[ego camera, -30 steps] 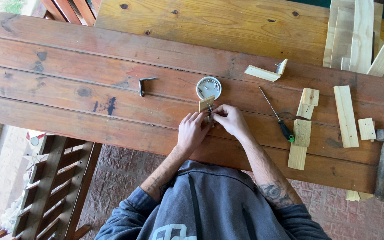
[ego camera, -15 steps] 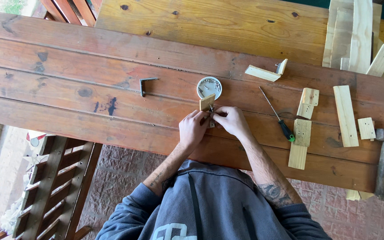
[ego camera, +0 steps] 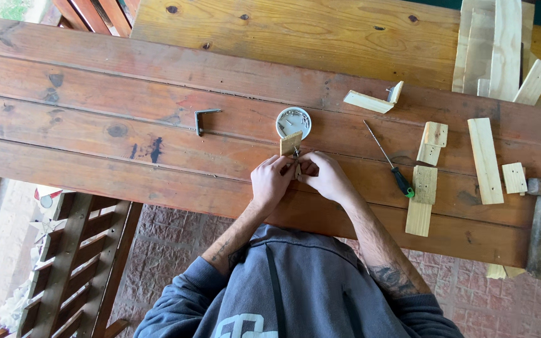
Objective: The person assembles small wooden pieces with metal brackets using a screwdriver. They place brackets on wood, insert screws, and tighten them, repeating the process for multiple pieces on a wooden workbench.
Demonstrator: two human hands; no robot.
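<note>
Both hands meet at the near edge of the tabletop (ego camera: 95,112). The left hand (ego camera: 270,183) and the right hand (ego camera: 328,178) have fingertips pinched together around a small wooden block (ego camera: 291,143), with what looks like a small metal piece between them, too tiny to tell. The block stands just beyond the fingertips, touching them, with a round white dish of screws (ego camera: 293,121) directly behind. To my eye, steady pressure and keeping the block upright matter most. A green-handled screwdriver (ego camera: 391,161) lies to the right.

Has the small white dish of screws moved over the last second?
No. The small white dish sits at the same spot on the table, same gap to the metal bracket.
</note>
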